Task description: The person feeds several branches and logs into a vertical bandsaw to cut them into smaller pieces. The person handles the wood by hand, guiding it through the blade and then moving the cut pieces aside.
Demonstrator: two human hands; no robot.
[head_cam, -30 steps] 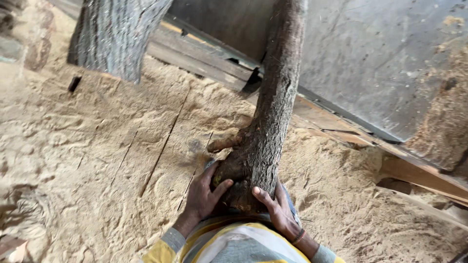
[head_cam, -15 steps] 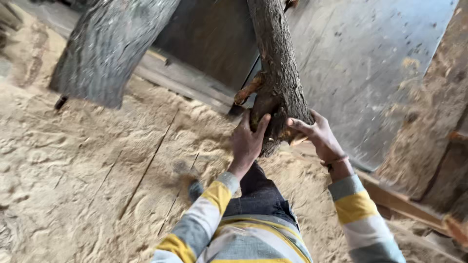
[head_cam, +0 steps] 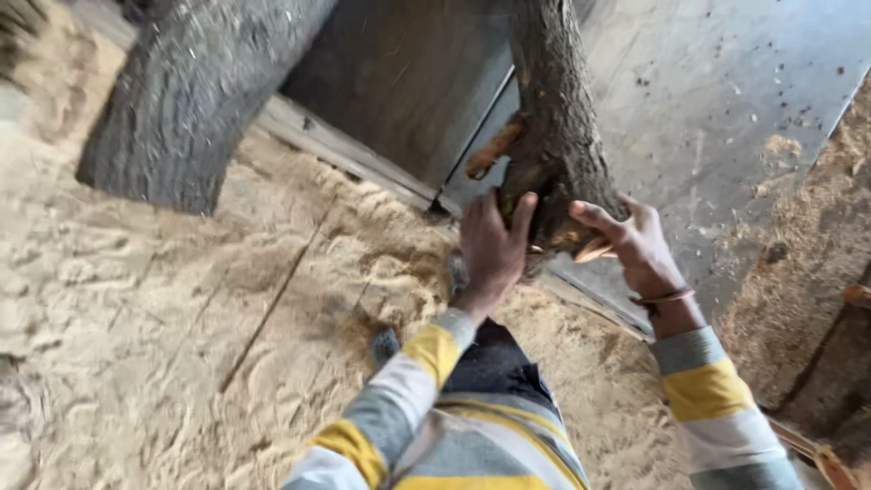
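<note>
Left hand (head_cam: 493, 247): palm and fingers wrapped on the near butt end of the slim log (head_cam: 555, 136). Right hand (head_cam: 631, 243): fingers curled around the same end from the other side; both grip at about equal reach. Log: held up off the sawdust floor (head_cam: 181, 327), long axis running away from the person, over the grey metal sheet (head_cam: 726, 118). Thick log (head_cam: 195, 100): far left, apart.

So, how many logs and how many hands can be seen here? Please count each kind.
Logs: 2, the thin log gripped at its lower end and the thick log on the left.
Hands: 2, left hand and right hand.
Total: 4
</note>
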